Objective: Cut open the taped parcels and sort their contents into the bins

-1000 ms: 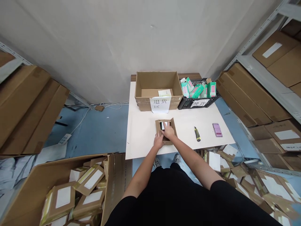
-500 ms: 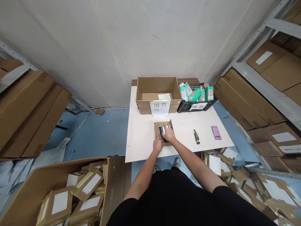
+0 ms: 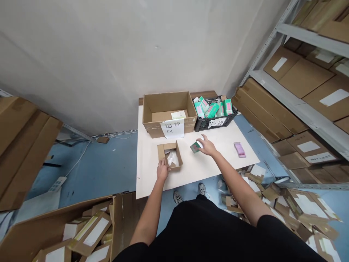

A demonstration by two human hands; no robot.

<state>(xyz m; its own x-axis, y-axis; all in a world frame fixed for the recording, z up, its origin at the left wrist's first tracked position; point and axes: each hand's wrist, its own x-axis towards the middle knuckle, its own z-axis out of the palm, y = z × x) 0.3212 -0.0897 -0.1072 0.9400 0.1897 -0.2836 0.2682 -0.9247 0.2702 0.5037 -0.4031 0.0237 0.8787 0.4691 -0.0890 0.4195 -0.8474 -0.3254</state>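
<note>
A small open cardboard box (image 3: 178,153) stands on the white table (image 3: 147,174), with crumpled white packing material (image 3: 172,158) inside. My left hand (image 3: 163,169) grips this box at its front left side. To the right of it, my right hand (image 3: 207,146) is closed around a small green and white box (image 3: 195,146), held over the table. The yellow and black utility knife does not show now; my right hand and forearm cover that part of the table.
A large cardboard box (image 3: 152,128) with a paper sign stands at the back. Beside it, a black crate (image 3: 201,125) holds several green boxes. A blurred purple item (image 3: 240,150) lies at the right. Parcels fill a big carton (image 3: 116,222) at lower left; shelves (image 3: 259,78) stand at right.
My right hand has lifted the green and white box out of the small cardboard box and moved right with it. White packing material now shows inside. The view has turned somewhat to the right.
</note>
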